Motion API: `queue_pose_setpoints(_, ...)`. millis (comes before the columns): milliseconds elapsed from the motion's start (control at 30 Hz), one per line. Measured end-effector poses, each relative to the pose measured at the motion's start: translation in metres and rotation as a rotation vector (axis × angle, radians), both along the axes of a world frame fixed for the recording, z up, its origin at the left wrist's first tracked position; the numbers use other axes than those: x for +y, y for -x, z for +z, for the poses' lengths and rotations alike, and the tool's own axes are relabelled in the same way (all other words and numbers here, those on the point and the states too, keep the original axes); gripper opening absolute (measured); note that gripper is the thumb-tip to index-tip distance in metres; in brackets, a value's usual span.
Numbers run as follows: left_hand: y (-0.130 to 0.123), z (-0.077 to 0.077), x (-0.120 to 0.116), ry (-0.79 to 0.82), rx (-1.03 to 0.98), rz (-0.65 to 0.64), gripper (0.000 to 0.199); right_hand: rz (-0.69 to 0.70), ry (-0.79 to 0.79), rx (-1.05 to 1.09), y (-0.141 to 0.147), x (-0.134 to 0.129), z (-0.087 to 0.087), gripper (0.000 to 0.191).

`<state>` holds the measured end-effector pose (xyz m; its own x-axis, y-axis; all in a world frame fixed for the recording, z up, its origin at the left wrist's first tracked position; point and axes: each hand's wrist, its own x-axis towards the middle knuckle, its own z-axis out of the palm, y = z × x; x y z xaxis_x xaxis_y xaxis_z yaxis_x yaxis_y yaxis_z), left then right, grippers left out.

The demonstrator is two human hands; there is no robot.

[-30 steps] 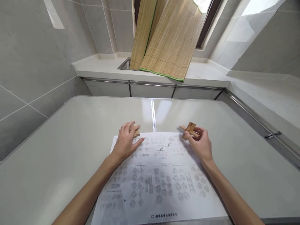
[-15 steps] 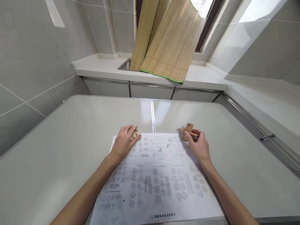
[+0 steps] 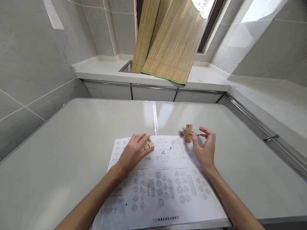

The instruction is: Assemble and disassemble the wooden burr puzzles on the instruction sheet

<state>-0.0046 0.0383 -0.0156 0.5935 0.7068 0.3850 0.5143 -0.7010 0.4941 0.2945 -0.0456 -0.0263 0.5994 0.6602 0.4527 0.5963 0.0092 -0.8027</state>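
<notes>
My left hand (image 3: 134, 149) curls around a small block puzzle of pale wood (image 3: 147, 145) over the upper left part of a printed sheet (image 3: 168, 209). A cross-shaped wooden piece (image 3: 188, 133), with a dark mark on its upper arm, sits at the sheet's top right edge. Just right of it is my right hand (image 3: 203, 145), thumb and fingers spread apart, with nothing between them; the thumb tip is close to the cross. Rows of small drawings cover the sheet.
The pale table (image 3: 72, 143) has a metal seam (image 3: 155, 118) down its middle. Behind it, a bamboo blind (image 3: 171, 44) hangs over a white ledge (image 3: 100, 68) by the window. Tiled walls stand on both sides.
My right hand has let go of the cross-shaped piece and opened beside it. My left hand has moved right with the pale block puzzle.
</notes>
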Motion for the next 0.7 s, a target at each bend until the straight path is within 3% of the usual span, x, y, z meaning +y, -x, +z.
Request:
queue_pose_setpoints(100, -0.013, -0.001, -0.018, 0.029, -0.002, -0.216, 0.051, 0.102, -0.139, -0.127, 0.011, -0.004, 0.008, 0.026)
queue_pose_setpoints(233, -0.023, -0.002, -0.033, 0.065, 0.058, -0.38, 0.061, 0.348, -0.117, -0.174, 0.024, -0.009, 0.011, 0.014)
queue_pose_setpoints(400, -0.018, 0.0, -0.028, 0.082, 0.09, -0.364, 0.076, 0.713, 0.102, -0.169, 0.032, -0.013, 0.012, 0.019)
queue_pose_setpoints(500, -0.008, 0.005, -0.017, 0.065, 0.091, -0.352, 0.086, 0.839, 0.209, -0.182, 0.034, -0.015, 0.013, 0.037)
queue_pose_setpoints(600, 0.002, 0.01, -0.008, 0.057, 0.136, -0.321, 0.073, 0.903, 0.278, -0.208, 0.035, -0.016, 0.012, 0.063)
queue_pose_setpoints(700, 0.007, 0.015, -0.005, 0.078, 0.157, -0.301, 0.064, 0.938, 0.309, -0.237, 0.037, -0.015, 0.009, 0.071)
